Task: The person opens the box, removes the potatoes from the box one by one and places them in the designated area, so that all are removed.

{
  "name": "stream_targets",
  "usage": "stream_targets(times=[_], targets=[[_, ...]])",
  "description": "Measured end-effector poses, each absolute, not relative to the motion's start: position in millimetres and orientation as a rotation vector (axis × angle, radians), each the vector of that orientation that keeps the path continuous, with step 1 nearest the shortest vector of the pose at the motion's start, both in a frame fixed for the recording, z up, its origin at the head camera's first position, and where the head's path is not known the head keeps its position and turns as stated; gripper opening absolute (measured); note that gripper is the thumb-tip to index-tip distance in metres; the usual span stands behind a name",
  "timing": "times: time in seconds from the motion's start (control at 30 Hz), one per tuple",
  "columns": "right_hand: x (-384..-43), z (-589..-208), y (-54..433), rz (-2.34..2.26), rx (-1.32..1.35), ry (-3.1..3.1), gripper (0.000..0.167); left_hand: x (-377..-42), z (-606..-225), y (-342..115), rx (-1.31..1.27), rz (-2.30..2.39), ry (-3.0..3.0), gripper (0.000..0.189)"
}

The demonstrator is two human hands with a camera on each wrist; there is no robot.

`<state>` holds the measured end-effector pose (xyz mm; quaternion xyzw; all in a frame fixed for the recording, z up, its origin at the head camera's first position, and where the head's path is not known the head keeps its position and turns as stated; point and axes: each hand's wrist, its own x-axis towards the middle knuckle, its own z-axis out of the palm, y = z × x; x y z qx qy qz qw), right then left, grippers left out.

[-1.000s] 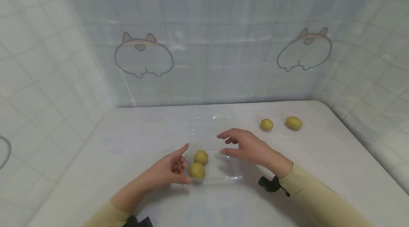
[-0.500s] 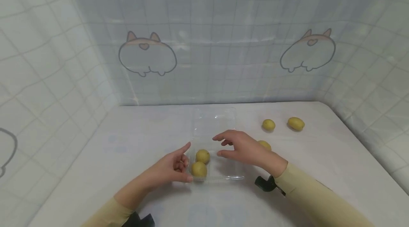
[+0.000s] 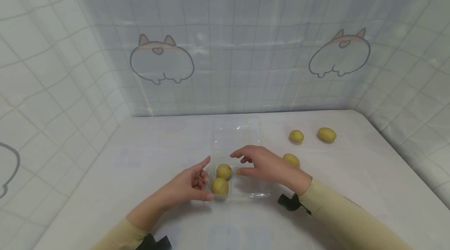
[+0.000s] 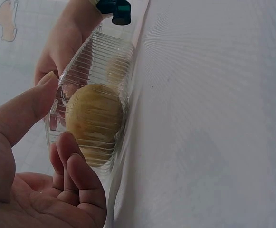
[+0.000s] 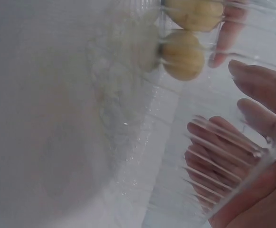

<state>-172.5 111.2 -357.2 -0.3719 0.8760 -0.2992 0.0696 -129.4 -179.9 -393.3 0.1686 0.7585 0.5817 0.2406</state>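
Observation:
A clear plastic container (image 3: 246,193) sits on the white table with its lid (image 3: 236,129) swung back behind it. Two lemon-like yellow fruits (image 3: 220,186) lie along its left side, one behind the other. My left hand (image 3: 188,187) is at the container's left wall: the thumb reaches the front corner, the index finger is straight, and the other fingers bend against the wall. My right hand (image 3: 261,164) hovers over the right part of the container, thumb and fingers apart, nothing between them. Through the ridged wall, the right wrist view shows part of that hand (image 5: 223,166).
A yellow fruit (image 3: 291,159) lies just behind my right wrist. Farther back on the right are a small one (image 3: 296,136) and an oblong one (image 3: 327,134). Gridded curtain-like sheets (image 3: 246,58) surround the table at the back and both sides.
My right hand has shifted left over the container, bringing the yellow fruit behind its wrist into view. The left hand stays at the container's left side, and the two fruits inside keep their places.

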Motion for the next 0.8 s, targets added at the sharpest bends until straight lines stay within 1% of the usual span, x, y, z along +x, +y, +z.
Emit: stream_targets(times=[0.8], targets=[[-176, -373, 84, -0.838, -1.164, 2.573, 0.044, -130, -395, -181, 0.484, 1.594, 2.071, 0.112]])
